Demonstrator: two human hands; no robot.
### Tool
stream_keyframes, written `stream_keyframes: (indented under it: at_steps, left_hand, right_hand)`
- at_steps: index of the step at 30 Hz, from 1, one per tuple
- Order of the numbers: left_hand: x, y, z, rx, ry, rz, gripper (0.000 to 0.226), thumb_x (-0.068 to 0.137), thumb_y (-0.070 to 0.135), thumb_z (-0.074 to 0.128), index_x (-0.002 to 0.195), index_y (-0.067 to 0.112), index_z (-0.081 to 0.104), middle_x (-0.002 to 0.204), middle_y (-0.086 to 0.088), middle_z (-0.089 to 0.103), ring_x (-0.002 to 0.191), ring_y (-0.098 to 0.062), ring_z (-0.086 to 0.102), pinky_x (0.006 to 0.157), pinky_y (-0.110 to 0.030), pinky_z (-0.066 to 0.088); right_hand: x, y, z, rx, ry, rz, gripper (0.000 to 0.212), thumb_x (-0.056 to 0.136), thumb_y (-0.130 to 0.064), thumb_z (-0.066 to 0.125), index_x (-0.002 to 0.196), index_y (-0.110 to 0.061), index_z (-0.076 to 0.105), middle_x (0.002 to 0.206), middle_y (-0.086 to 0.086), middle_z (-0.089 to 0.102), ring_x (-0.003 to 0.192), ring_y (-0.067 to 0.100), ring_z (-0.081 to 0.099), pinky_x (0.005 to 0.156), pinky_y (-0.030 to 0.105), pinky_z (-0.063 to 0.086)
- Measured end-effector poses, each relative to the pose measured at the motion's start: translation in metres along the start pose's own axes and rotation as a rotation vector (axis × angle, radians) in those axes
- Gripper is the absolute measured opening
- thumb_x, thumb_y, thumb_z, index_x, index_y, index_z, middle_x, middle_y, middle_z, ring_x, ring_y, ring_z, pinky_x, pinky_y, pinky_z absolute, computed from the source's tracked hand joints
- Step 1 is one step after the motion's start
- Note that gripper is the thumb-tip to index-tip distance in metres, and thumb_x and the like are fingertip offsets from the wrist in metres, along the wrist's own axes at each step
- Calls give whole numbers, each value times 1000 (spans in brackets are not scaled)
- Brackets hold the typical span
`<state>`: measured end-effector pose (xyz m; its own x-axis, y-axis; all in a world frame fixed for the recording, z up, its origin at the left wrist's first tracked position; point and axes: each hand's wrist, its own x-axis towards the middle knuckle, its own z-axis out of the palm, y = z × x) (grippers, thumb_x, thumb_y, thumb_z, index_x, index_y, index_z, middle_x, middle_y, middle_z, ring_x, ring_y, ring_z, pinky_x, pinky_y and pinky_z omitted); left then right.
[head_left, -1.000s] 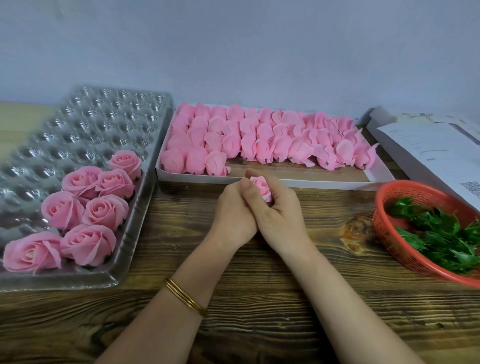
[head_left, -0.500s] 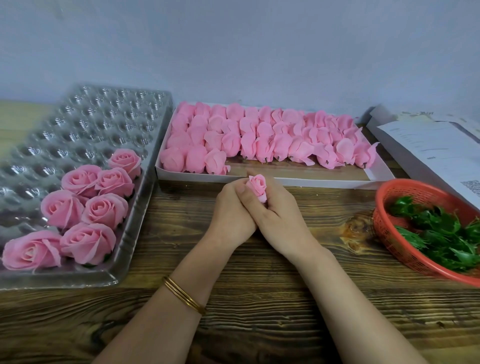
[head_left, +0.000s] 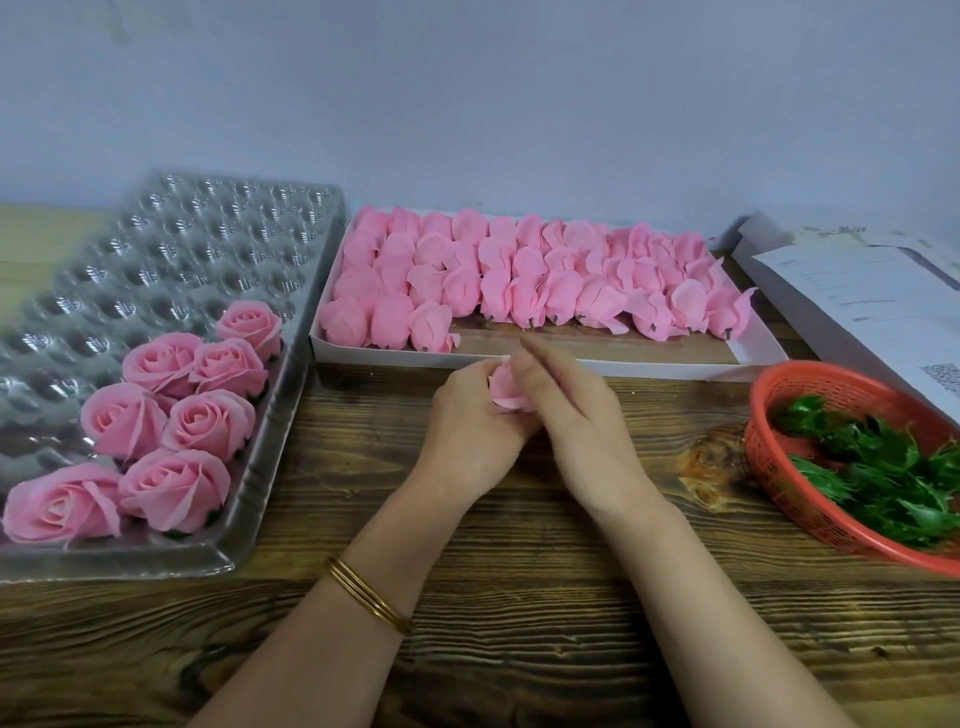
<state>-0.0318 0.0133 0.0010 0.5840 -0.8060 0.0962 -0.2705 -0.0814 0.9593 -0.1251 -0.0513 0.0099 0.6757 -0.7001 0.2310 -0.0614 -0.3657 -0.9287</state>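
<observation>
My left hand and right hand meet mid-counter, both clamped round one pink rose bud, probably to open its petals. Finished roses fill the clear tray at nine o'clock.

My one head-worn camera looks forward and down, close over the left hand, right hand and dark grained wooden table.

Both forearms are stretched forward and angled inward, so that the hands are brought together, touching. A pink rose head is cupped in the curled fingers of the left hand and pinched from above by the right hand.
</observation>
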Motion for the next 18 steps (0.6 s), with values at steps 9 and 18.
stream_keyframes:
  at_steps: [9, 18]
  left_hand:
    - [1, -2, -1, 27, -20, 26, 5, 89, 23, 69, 92, 24, 73, 86, 9, 74, 82, -5, 69, 75, -27, 58]
    - [2, -3, 0, 89, 25, 16, 26, 93, 22, 63, 70, 33, 61, 72, 14, 67, 74, -1, 64, 58, -9, 42]
  right_hand:
    - [1, -8, 10, 136, 222, -72, 14, 90, -33, 57, 94, -32, 71, 88, -16, 73, 89, -2, 67, 82, 16, 49]
    - [0, -3, 16, 35, 196, -110, 20, 91, -28, 60, 104, -21, 74, 92, -8, 75, 90, 3, 69, 80, 18, 50]
